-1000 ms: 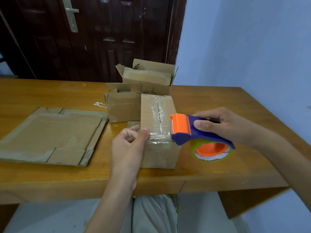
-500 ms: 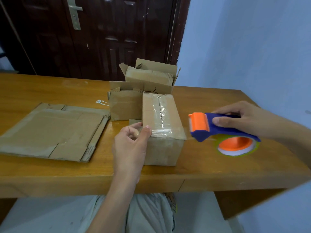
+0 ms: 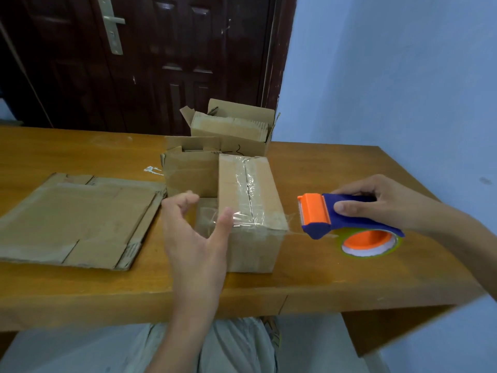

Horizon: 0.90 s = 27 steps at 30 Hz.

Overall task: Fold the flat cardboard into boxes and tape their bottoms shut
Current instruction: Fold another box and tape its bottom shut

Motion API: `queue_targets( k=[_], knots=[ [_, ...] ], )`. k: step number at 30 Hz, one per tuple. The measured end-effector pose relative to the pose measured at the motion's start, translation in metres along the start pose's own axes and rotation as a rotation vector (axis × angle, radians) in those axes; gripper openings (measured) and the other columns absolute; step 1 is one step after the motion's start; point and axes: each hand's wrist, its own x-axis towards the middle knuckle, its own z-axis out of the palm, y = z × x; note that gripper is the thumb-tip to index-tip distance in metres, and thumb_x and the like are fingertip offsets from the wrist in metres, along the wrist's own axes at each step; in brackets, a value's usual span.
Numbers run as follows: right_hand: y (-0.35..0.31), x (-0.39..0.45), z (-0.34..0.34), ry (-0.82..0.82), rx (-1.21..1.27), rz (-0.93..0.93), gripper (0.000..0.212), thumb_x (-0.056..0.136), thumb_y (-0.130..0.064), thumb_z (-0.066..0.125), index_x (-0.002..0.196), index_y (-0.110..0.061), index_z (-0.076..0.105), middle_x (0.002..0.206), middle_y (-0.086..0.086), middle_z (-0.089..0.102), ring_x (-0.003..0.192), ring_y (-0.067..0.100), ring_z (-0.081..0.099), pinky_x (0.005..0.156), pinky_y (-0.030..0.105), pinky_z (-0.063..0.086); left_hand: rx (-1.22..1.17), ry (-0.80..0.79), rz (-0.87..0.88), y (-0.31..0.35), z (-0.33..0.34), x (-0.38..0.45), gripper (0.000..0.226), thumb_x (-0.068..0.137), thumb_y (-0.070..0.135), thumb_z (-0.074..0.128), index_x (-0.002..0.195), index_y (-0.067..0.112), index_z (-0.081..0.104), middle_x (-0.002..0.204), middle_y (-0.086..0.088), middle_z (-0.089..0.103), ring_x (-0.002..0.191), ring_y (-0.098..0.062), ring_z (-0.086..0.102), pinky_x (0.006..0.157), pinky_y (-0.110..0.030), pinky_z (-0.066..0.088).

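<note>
Right hand (image 3: 382, 201) grips blue/orange tape dispenser (image 3: 336, 216); left hand (image 3: 193, 232) spread loose, thumb on taped box (image 3: 250, 208).
No readable brand or label anywhere. Taped box sits near front edge of wooden table (image 3: 336, 278), clear tape along its top seam & across the near end, a strip running to the dispenser. Left of it, 1 stack of flat cardboard (image 3: 78, 219). Behind, 2 open boxes (image 3: 193, 170) w/ flaps up, then dark door (image 3: 150, 60).
</note>
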Motion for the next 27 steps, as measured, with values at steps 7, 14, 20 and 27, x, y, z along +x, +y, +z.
queue_targets(
  k=[7,14,20,27],
  knots=[
    [0.01,0.006,0.007,-0.014,0.017,-0.017,0.029,0.095,-0.048,0.062,0.111,-0.03,0.079,0.087,0.002,0.078,0.071,0.021,0.071,0.065,0.034,0.049,0.469,0.013,1.009,-0.022,0.002,0.003,0.014,0.099,0.007,0.07,0.097,0.014,0.082,0.108,0.001,0.079,0.114,-0.022,0.071,0.113,-0.045,0.043],
    [0.022,0.004,0.018,0.016,0.107,-0.018,0.028,0.092,-0.049,0.062,0.105,-0.031,0.08,0.086,0.004,0.076,0.071,0.022,0.069,0.063,0.026,0.049,0.648,-0.146,0.892,-0.023,-0.009,-0.025,0.035,0.109,0.012,0.044,0.128,0.011,0.074,0.14,-0.005,0.068,0.138,-0.021,0.058,0.112,-0.039,0.045],
    [0.025,0.005,0.023,0.022,0.136,-0.029,0.027,0.094,-0.046,0.06,0.107,-0.032,0.079,0.088,0.004,0.076,0.072,0.021,0.069,0.063,0.02,0.049,0.866,-0.279,0.902,-0.017,-0.007,-0.028,0.058,0.093,0.008,0.06,0.15,0.013,0.056,0.148,-0.018,0.057,0.143,-0.036,0.051,0.116,-0.048,0.043],
    [0.03,0.007,0.038,0.036,0.195,-0.022,0.027,0.094,-0.045,0.06,0.106,-0.029,0.079,0.089,0.006,0.076,0.073,0.026,0.071,0.064,0.022,0.052,0.73,-0.311,0.645,-0.01,0.007,-0.041,0.063,0.085,0.013,0.064,0.147,0.011,0.055,0.153,-0.019,0.048,0.15,-0.042,0.036,0.082,-0.047,0.065]
  ],
)
